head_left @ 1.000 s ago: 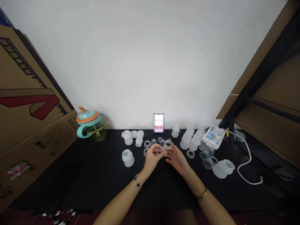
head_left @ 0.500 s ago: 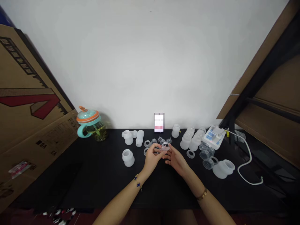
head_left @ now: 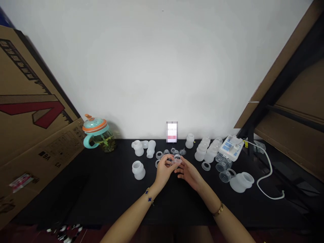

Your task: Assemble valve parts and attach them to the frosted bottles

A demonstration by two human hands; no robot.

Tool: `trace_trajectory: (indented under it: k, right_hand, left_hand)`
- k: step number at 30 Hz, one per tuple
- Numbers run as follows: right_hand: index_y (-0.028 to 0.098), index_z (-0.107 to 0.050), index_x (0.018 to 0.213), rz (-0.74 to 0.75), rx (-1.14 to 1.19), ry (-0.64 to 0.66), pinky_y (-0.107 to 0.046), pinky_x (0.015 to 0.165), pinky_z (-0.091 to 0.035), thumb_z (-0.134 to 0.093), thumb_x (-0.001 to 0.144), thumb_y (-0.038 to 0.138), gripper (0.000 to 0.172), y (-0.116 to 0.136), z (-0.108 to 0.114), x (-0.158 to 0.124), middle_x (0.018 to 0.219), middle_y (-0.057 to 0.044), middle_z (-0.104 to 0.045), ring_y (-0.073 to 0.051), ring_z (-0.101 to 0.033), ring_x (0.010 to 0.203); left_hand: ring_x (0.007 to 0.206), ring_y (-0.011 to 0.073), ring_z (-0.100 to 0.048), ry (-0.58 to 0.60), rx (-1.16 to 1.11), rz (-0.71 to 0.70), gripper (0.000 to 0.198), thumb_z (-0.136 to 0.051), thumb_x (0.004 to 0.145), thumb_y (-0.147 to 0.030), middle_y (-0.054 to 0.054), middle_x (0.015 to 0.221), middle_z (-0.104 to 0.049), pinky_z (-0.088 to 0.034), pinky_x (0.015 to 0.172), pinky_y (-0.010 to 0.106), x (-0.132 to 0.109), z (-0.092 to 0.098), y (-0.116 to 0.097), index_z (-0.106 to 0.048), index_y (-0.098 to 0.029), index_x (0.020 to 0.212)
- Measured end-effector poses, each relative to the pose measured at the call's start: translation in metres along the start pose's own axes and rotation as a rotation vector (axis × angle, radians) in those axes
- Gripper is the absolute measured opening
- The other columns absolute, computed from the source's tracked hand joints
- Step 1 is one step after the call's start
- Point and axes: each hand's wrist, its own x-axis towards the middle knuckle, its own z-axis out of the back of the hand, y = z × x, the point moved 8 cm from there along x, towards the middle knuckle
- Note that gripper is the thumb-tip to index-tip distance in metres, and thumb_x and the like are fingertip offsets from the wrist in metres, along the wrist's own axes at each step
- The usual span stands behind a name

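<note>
Together, left hand (head_left: 164,169) and right hand (head_left: 188,172), both pinching one small clear plastic piece (head_left: 176,161).

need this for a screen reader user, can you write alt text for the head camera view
Two bare hands, left hand and right hand, meet over a black table and pinch a small clear plastic part between their fingertips. Frosted white bottle pieces and clear rings lie scattered around them, with a teal and orange jug at the left by the white wall.
</note>
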Motion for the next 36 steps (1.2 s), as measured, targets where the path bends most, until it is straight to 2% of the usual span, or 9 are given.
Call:
trace_trajectory:
  k: [6, 10, 15, 21, 29, 36]
  right_hand:
    - [0.019, -0.071, 0.094, 0.0, -0.022, 0.017, -0.022, 0.054, -0.052, -0.061, 0.093, 0.049, 0.032, -0.001, -0.002, -0.001, 0.091, -0.005, -0.073, -0.014, -0.069, 0.069]
    - [0.018, -0.072, 0.097, -0.005, -0.04, 0.034, -0.022, 0.056, -0.051, -0.061, 0.093, 0.049, 0.034, -0.001, -0.005, -0.003, 0.094, -0.006, -0.072, -0.014, -0.068, 0.07]
    - [0.019, -0.073, 0.096, -0.008, -0.06, 0.065, -0.022, 0.056, -0.05, -0.06, 0.093, 0.05, 0.034, -0.002, -0.007, -0.003, 0.096, -0.006, -0.073, -0.014, -0.068, 0.071]
    - [0.017, -0.073, 0.099, -0.025, -0.084, 0.092, -0.022, 0.056, -0.051, -0.058, 0.093, 0.054, 0.04, -0.005, -0.008, -0.002, 0.1, -0.008, -0.073, -0.013, -0.068, 0.07]
    - [0.017, -0.074, 0.1, -0.032, -0.118, 0.143, -0.021, 0.055, -0.051, -0.052, 0.095, 0.057, 0.046, -0.007, -0.009, -0.001, 0.094, -0.007, -0.074, -0.013, -0.067, 0.069]
    - [0.013, -0.074, 0.103, -0.036, -0.138, 0.167, -0.021, 0.057, -0.051, -0.05, 0.096, 0.058, 0.051, -0.007, -0.011, -0.003, 0.092, -0.009, -0.073, -0.014, -0.067, 0.07]
  left_hand:
    - [0.059, 0.0085, -0.052, -0.034, 0.081, -0.06, 0.022, -0.084, 0.069, -0.035, 0.002, 0.103, -0.067, -0.045, 0.059, 0.023, 0.002, 0.004, -0.001, -0.069, -0.02, 0.077]
    - [0.059, 0.0095, -0.047, -0.061, 0.138, -0.078, 0.019, -0.083, 0.07, -0.036, 0.003, 0.107, -0.066, -0.043, 0.058, 0.024, 0.001, 0.006, -0.005, -0.072, -0.022, 0.075]
    - [0.064, 0.0119, -0.049, -0.073, 0.126, -0.046, 0.015, -0.085, 0.068, -0.035, 0.004, 0.109, -0.065, -0.043, 0.059, 0.025, 0.0, 0.008, -0.008, -0.075, -0.023, 0.07]
    - [0.076, 0.0161, -0.058, -0.06, 0.158, -0.06, 0.009, -0.082, 0.072, -0.03, 0.005, 0.113, -0.064, -0.043, 0.059, 0.025, 0.0, 0.007, -0.01, -0.076, -0.023, 0.071]
    - [0.089, 0.0197, -0.063, -0.05, 0.145, -0.085, 0.008, -0.079, 0.075, -0.029, 0.007, 0.114, -0.063, -0.044, 0.06, 0.024, -0.001, 0.006, -0.013, -0.075, -0.022, 0.073]
    - [0.09, 0.02, -0.063, -0.05, 0.137, -0.115, 0.009, -0.079, 0.076, -0.03, 0.007, 0.113, -0.063, -0.046, 0.061, 0.024, -0.003, 0.005, -0.017, -0.073, -0.022, 0.075]
